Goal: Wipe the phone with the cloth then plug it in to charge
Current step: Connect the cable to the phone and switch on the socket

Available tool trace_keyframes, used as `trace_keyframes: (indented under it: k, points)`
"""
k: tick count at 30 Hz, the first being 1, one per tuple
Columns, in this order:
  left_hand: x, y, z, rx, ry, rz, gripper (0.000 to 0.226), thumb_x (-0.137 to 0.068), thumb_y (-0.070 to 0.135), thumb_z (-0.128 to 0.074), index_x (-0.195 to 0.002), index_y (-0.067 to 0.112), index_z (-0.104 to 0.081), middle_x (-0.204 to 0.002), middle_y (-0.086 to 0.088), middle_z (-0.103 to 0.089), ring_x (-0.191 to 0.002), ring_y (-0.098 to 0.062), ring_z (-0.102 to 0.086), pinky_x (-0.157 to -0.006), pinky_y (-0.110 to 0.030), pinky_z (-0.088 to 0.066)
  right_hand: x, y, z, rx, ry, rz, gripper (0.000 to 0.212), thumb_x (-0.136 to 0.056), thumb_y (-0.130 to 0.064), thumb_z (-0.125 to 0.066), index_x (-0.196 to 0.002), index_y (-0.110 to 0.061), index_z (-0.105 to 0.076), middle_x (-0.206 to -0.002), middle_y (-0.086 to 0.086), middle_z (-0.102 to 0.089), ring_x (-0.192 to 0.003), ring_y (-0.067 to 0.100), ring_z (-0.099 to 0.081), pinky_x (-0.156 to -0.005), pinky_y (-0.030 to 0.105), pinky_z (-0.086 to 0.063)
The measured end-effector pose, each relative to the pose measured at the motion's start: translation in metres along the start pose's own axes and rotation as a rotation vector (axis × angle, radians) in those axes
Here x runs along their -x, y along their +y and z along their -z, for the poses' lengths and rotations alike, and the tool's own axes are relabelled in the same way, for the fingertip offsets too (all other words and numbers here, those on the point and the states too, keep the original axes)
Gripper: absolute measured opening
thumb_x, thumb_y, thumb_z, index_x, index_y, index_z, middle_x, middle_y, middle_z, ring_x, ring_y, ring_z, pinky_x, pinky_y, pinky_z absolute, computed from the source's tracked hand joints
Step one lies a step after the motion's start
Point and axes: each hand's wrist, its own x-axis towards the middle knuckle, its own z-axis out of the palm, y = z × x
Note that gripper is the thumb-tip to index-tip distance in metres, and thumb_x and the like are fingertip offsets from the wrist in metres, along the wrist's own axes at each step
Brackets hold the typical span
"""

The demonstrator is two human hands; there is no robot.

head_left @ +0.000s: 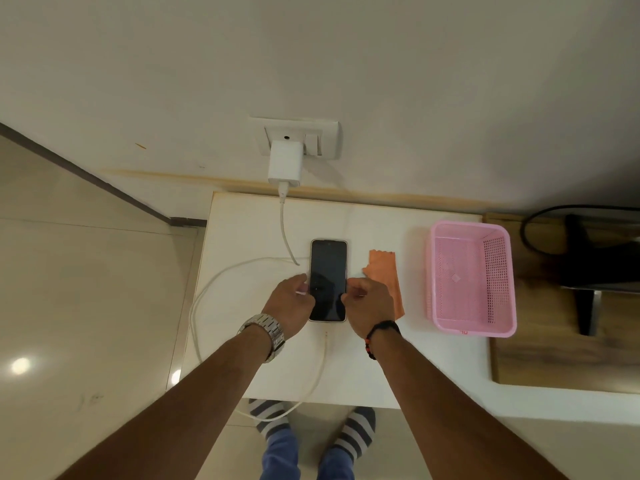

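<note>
Dark-screened phone [328, 280] lies flat between left hand [294, 299] and right hand [369, 301].

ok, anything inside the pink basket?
Nothing shows inside the pink basket: its perforated floor is bare in the head view. The near wall hides a thin strip of floor just behind it. The orange cloth lies outside, on the table.

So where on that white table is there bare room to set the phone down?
Bare patches: the far strip between the charger cable and the pink basket, and the near right corner below the orange cloth. Crowded: the middle, where both hands flank the phone, and the left, looped by cable.
</note>
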Motion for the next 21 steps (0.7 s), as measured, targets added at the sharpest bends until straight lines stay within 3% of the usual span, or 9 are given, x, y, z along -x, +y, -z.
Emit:
trace_keyframes:
  k: [3,5,7,9,13,16,19,21]
  points:
    - [0.005,-0.002,0.008,0.064,-0.005,0.001,0.044,-0.097,0.006,-0.055,-0.14,0.017,-0.058,-0.14,-0.006,-0.06,-0.123,-0.03,-0.061,-0.102,-0.049,-0.055,0.004,-0.005,0.007,-0.001,-0.043,0.006,0.018,-0.093,-0.012,-0.066,-0.107,-0.002,-0.071,-0.099,0.014,-0.072,-0.09,0.031,-0.067,-0.092,0.037,-0.059]
    - [0.008,-0.002,0.016,0.186,0.04,0.043,0.04,-0.098,0.008,-0.058,-0.138,0.01,-0.062,-0.135,-0.01,-0.065,-0.116,-0.028,-0.065,-0.095,-0.046,-0.059,0.007,-0.01,0.014,-0.023,0.006,0.016,0.027,-0.092,-0.018,-0.07,-0.117,-0.008,-0.069,-0.105,0.0,-0.068,-0.093,0.018,-0.062,-0.097,0.026,-0.052]
    - [0.013,0.003,0.027,0.342,0.137,0.085,0.025,-0.097,0.011,-0.06,-0.12,0.007,-0.071,-0.119,-0.016,-0.073,-0.099,-0.026,-0.069,-0.084,-0.044,-0.062,0.012,-0.019,0.021,-0.079,0.112,0.06,0.021,-0.09,-0.017,-0.073,-0.108,-0.007,-0.073,-0.091,-0.012,-0.063,-0.088,0.01,-0.056,-0.086,0.003,-0.043]
    - [0.019,0.011,0.04,0.462,0.234,0.087,0.015,-0.096,0.013,-0.061,-0.102,0.007,-0.073,-0.102,-0.017,-0.076,-0.087,-0.026,-0.069,-0.077,-0.042,-0.063,0.017,-0.03,0.025,-0.149,0.155,0.094,0.012,-0.088,-0.015,-0.074,-0.097,-0.007,-0.076,-0.08,-0.019,-0.059,-0.079,0.008,-0.058,-0.069,-0.007,-0.039]
    - [0.028,0.03,0.063,0.547,0.324,0.005,0.016,-0.096,0.014,-0.06,-0.097,0.008,-0.074,-0.09,-0.012,-0.075,-0.082,-0.025,-0.07,-0.073,-0.041,-0.062,0.028,-0.051,0.03,-0.288,0.112,0.123,0.008,-0.09,-0.019,-0.073,-0.097,-0.017,-0.076,-0.079,-0.022,-0.058,-0.076,-0.003,-0.063,-0.063,-0.004,-0.043]
    - [0.028,0.036,0.065,0.504,0.295,0.002,0.016,-0.094,0.013,-0.06,-0.096,0.006,-0.074,-0.091,-0.013,-0.075,-0.081,-0.024,-0.07,-0.074,-0.041,-0.063,0.028,-0.051,0.03,-0.299,0.125,0.125,0.005,-0.091,-0.016,-0.071,-0.095,-0.016,-0.075,-0.079,-0.022,-0.057,-0.074,-0.01,-0.061,-0.063,-0.008,-0.038]
    - [0.025,0.027,0.051,0.489,0.19,0.134,0.017,-0.095,0.009,-0.058,-0.099,0.001,-0.073,-0.092,-0.015,-0.073,-0.082,-0.028,-0.069,-0.077,-0.043,-0.061,0.029,-0.032,0.025,-0.233,0.141,0.019,0.011,-0.093,-0.013,-0.066,-0.085,-0.014,-0.072,-0.072,-0.01,-0.062,-0.064,-0.001,-0.057,-0.053,-0.003,-0.041]
    - [0.021,0.011,0.036,0.456,0.122,0.227,0.014,-0.096,0.007,-0.058,-0.093,0.001,-0.071,-0.093,-0.016,-0.071,-0.079,-0.027,-0.065,-0.072,-0.04,-0.058,0.033,-0.007,0.015,-0.172,0.109,-0.115,0.026,-0.093,-0.012,-0.063,-0.068,-0.018,-0.062,-0.061,-0.005,-0.056,-0.058,0.011,-0.056,-0.055,0.011,-0.05]
